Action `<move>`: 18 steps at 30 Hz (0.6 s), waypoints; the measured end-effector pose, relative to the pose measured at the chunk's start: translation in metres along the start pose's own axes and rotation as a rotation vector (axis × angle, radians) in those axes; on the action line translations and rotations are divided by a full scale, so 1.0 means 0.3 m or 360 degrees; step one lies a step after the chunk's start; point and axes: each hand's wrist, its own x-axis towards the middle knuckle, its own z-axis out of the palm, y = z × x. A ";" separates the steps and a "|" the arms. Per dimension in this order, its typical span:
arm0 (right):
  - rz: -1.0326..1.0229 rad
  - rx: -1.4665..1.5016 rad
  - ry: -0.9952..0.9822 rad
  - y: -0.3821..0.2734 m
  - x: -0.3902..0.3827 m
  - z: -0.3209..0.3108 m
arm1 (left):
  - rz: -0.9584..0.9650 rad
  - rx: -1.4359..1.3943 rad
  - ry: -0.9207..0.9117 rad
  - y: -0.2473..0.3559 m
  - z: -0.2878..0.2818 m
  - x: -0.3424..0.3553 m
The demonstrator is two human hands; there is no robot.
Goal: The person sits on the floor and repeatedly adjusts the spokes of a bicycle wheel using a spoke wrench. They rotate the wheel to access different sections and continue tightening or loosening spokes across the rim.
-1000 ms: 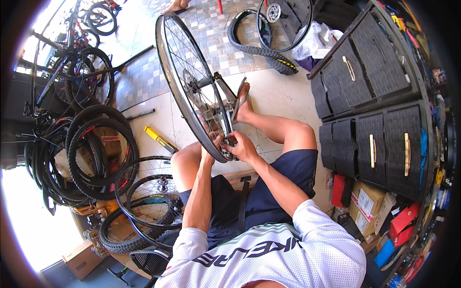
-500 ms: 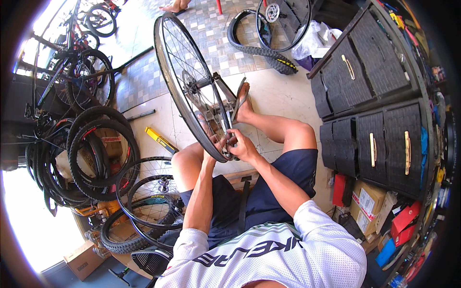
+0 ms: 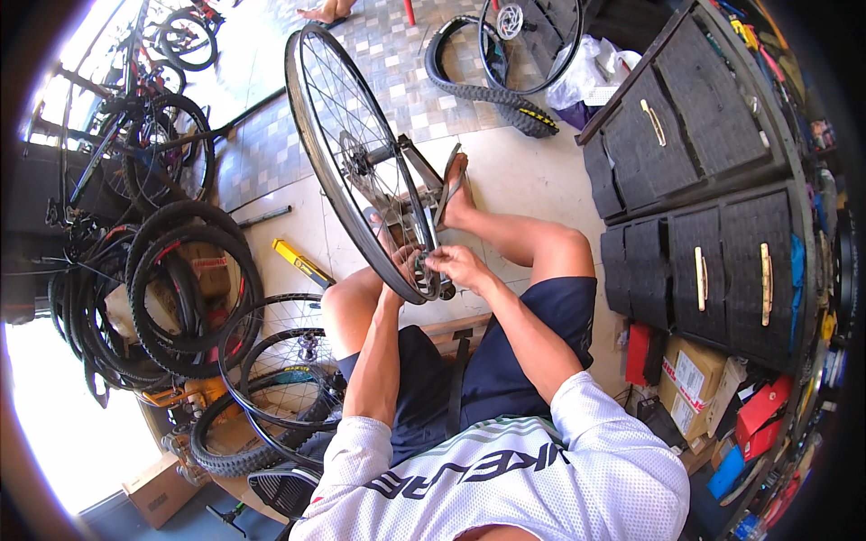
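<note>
A spoked bicycle wheel [image 3: 307, 117] stands upright and tilted in a metal truing stand [image 3: 422, 169] between my legs. At the near end of its rim, my left hand [image 3: 403, 267] is curled, partly hidden behind the rim, its fingertips among the spokes. My right hand [image 3: 458, 268] comes in from the right side of the rim, thumb and fingers pinched together close to the left fingertips. Something small and dark shows between the hands, too small to make out. A black knob [image 3: 446, 290] of the stand sits just below my right hand.
Loose tyres [image 3: 194, 316] hang at left, above spare wheels [image 3: 271, 361]. A yellow box [image 3: 302, 263] lies beside my left knee. Black drawers [image 3: 695, 117] line the right, with cardboard boxes [image 3: 690, 379] below. A tyre [image 3: 492, 95] lies ahead; another person's foot [image 3: 325, 13] shows beyond.
My right hand has shifted slightly and turned, its fingers now drawn into a pinch beside the rim, uncovering the stand's knob. My left hand stays at the rim.
</note>
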 end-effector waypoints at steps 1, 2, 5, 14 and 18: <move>0.0011 0.0018 0.0023 -0.019 0.000 0.003 | -0.0166 -0.0051 0.0045 0.016 -0.004 -0.020; -0.0072 0.0158 0.0143 -0.034 -0.002 0.013 | -0.0107 -0.0012 0.0105 0.015 -0.009 -0.032; -0.0322 -0.0270 0.0336 -0.030 0.013 -0.027 | -0.0062 -0.0025 0.0151 0.033 -0.027 -0.063; -0.0135 -0.0363 0.0170 0.097 0.039 -0.023 | 0.0064 0.0070 0.0100 0.090 -0.015 -0.107; -0.0175 -0.0234 -0.0039 0.066 0.031 0.012 | 0.0064 -0.0058 0.0144 0.067 -0.038 -0.116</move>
